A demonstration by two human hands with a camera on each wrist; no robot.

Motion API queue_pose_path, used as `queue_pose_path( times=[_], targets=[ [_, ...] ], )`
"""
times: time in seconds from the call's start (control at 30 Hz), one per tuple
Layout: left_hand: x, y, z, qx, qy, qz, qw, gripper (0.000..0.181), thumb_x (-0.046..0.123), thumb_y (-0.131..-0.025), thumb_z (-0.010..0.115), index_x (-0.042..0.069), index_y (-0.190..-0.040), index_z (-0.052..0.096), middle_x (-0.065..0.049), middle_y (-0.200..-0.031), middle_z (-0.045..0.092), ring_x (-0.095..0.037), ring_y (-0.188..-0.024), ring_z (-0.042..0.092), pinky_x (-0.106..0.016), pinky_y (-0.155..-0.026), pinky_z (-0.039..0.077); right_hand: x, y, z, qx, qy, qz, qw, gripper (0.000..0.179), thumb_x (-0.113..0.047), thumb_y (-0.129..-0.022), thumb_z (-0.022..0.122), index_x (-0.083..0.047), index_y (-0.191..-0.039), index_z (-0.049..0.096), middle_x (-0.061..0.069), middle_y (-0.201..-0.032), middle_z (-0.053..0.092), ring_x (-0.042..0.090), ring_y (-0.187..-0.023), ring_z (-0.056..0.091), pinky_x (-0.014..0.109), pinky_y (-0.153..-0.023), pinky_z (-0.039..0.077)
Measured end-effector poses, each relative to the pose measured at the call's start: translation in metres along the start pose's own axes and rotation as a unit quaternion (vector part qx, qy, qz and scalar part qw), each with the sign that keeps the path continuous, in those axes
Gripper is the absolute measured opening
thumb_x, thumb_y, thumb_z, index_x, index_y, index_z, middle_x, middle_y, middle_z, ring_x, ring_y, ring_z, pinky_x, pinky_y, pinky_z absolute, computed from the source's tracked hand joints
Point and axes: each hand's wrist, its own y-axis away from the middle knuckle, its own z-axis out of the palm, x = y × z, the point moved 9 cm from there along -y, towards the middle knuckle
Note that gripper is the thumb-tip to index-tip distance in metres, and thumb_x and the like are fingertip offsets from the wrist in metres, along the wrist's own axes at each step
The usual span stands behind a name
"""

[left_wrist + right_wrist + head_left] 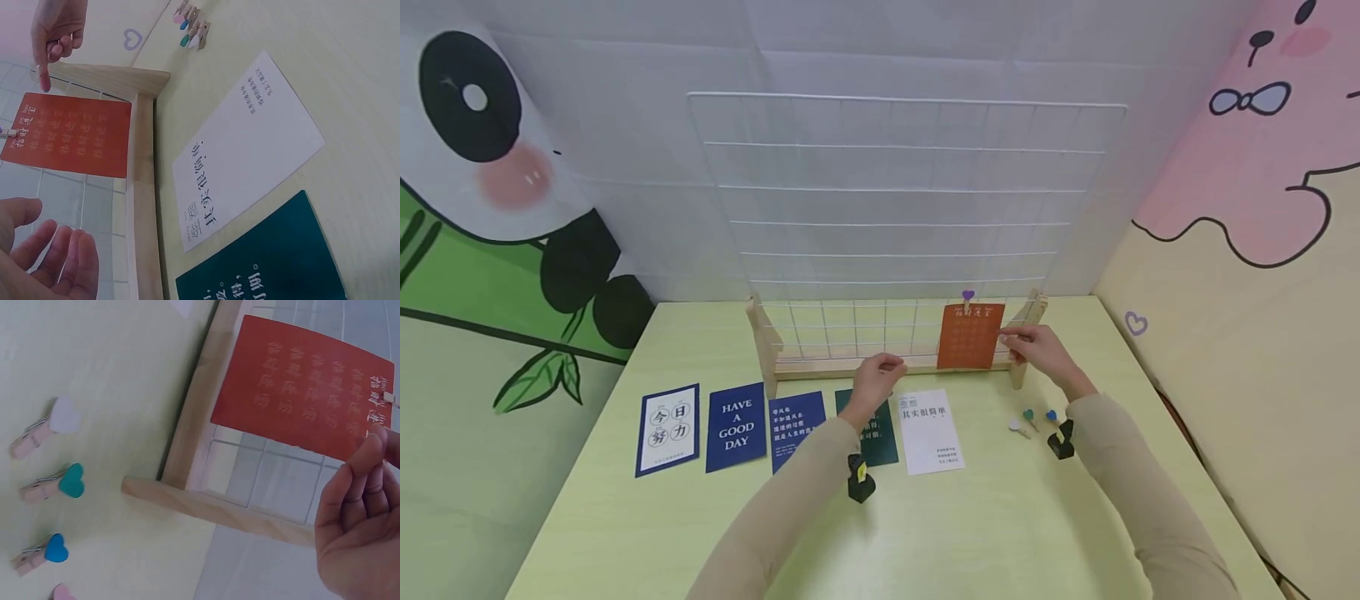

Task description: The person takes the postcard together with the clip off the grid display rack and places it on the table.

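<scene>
A red card point(971, 336) with white lettering hangs on the white wire grid point(897, 169), held at its top by a clothespin point(967, 295) with a purple heart. My right hand point(1042, 353) has its thumb and index finger together right at the card's right edge; I cannot tell whether they pinch it. To the left of the card, my left hand point(53, 259) holds nothing, with its fingers loosely bent in front of the grid. Below lie a white card point(932, 432) and a dark green card point(262, 262), the green one partly covered by my left arm.
Farther left on the table point(587, 517) lie three more cards, among them a blue HAVE A GOOD DAY card point(736, 427). At the right are several heart clothespins, including a green one point(53, 482). A wooden stand point(820, 367) supports the grid.
</scene>
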Motion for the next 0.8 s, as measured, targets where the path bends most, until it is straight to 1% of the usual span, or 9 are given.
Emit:
queue_pose_path(
  times=[0.1,0.2,0.27,0.4,0.47,0.5,0.57,0.67,0.8],
  targets=[
    [0.009,-0.004,0.004,-0.003,0.005,0.009,0.9999,0.021,0.019,-0.085,0.06,0.004,-0.1,0.062,-0.005,-0.087,0.056,-0.02,-0.078,0.055,-0.028,-0.062,0.05,-0.013,-0.007,-0.001,0.019,-0.01,0.002,0.9998,0.033,-0.018,-0.09,0.052,0.006,-0.113,0.055,0.006,-0.07,0.056,0.016,-0.061,0.052,0.027,-0.058,0.049],
    [0.018,-0.008,0.008,-0.006,-0.001,0.022,0.9997,0.022,0.018,-0.085,0.06,0.004,-0.103,0.062,-0.005,-0.089,0.057,-0.021,-0.081,0.055,-0.028,-0.063,0.049,-0.023,-0.014,0.0,0.033,-0.022,0.005,0.9992,0.034,-0.02,-0.09,0.053,0.004,-0.114,0.055,0.011,-0.073,0.056,0.017,-0.062,0.052,0.023,-0.056,0.047],
    [0.024,-0.01,0.01,-0.008,-0.005,0.028,0.9996,0.025,0.019,-0.086,0.059,0.003,-0.105,0.061,-0.005,-0.091,0.057,-0.021,-0.083,0.055,-0.029,-0.066,0.049,-0.031,-0.017,0.0,0.04,-0.035,0.002,0.9986,0.034,-0.02,-0.089,0.053,0.003,-0.115,0.054,0.018,-0.077,0.056,0.018,-0.063,0.053,0.023,-0.057,0.048],
    [0.034,-0.012,0.014,-0.01,-0.009,0.037,0.9992,0.029,0.018,-0.086,0.058,0.002,-0.11,0.058,-0.006,-0.094,0.057,-0.021,-0.087,0.055,-0.03,-0.071,0.048,-0.046,-0.021,0.002,0.051,-0.06,-0.017,0.9968,0.033,-0.015,-0.09,0.052,0.003,-0.117,0.053,0.03,-0.084,0.054,0.027,-0.066,0.056,0.032,-0.061,0.051],
    [0.038,-0.014,0.017,-0.011,-0.007,0.038,0.9992,0.03,0.017,-0.086,0.058,0.003,-0.113,0.057,-0.007,-0.096,0.057,-0.022,-0.088,0.055,-0.03,-0.072,0.048,-0.052,-0.022,0.003,0.059,-0.066,-0.024,0.9958,0.033,-0.014,-0.09,0.052,0.002,-0.118,0.052,0.032,-0.085,0.054,0.032,-0.067,0.056,0.036,-0.063,0.051],
    [0.039,-0.015,0.017,-0.011,-0.006,0.037,0.9993,0.031,0.017,-0.087,0.058,0.003,-0.114,0.056,-0.006,-0.097,0.057,-0.021,-0.089,0.055,-0.03,-0.072,0.047,-0.054,-0.023,0.003,0.062,-0.066,-0.025,0.9955,0.032,-0.013,-0.09,0.051,0.002,-0.119,0.052,0.032,-0.085,0.054,0.032,-0.067,0.056,0.037,-0.064,0.051],
    [0.042,-0.017,0.019,-0.012,-0.002,0.033,0.9994,0.031,0.018,-0.087,0.058,0.005,-0.115,0.056,-0.007,-0.099,0.056,-0.022,-0.09,0.054,-0.029,-0.072,0.048,-0.058,-0.025,0.003,0.073,-0.065,-0.024,0.9949,0.032,-0.013,-0.09,0.051,0.0,-0.119,0.053,0.03,-0.082,0.055,0.029,-0.064,0.056,0.036,-0.063,0.051],
    [0.044,-0.02,0.023,-0.019,0.013,0.023,0.9995,0.034,0.019,-0.087,0.057,0.007,-0.118,0.054,-0.007,-0.104,0.055,-0.022,-0.092,0.054,-0.029,-0.07,0.048,-0.061,-0.027,0.004,0.084,-0.063,-0.023,0.9942,0.032,-0.012,-0.09,0.051,-0.001,-0.12,0.053,0.027,-0.079,0.056,0.02,-0.059,0.056,0.036,-0.062,0.051],
    [0.047,-0.024,0.028,-0.032,0.035,0.014,0.9988,0.036,0.017,-0.087,0.056,0.007,-0.121,0.051,-0.009,-0.11,0.053,-0.023,-0.093,0.053,-0.029,-0.069,0.049,-0.065,-0.029,0.008,0.081,-0.05,-0.027,0.9951,0.033,-0.011,-0.09,0.05,-0.003,-0.123,0.051,0.025,-0.075,0.057,0.011,-0.054,0.053,0.036,-0.061,0.051]
  ],
)
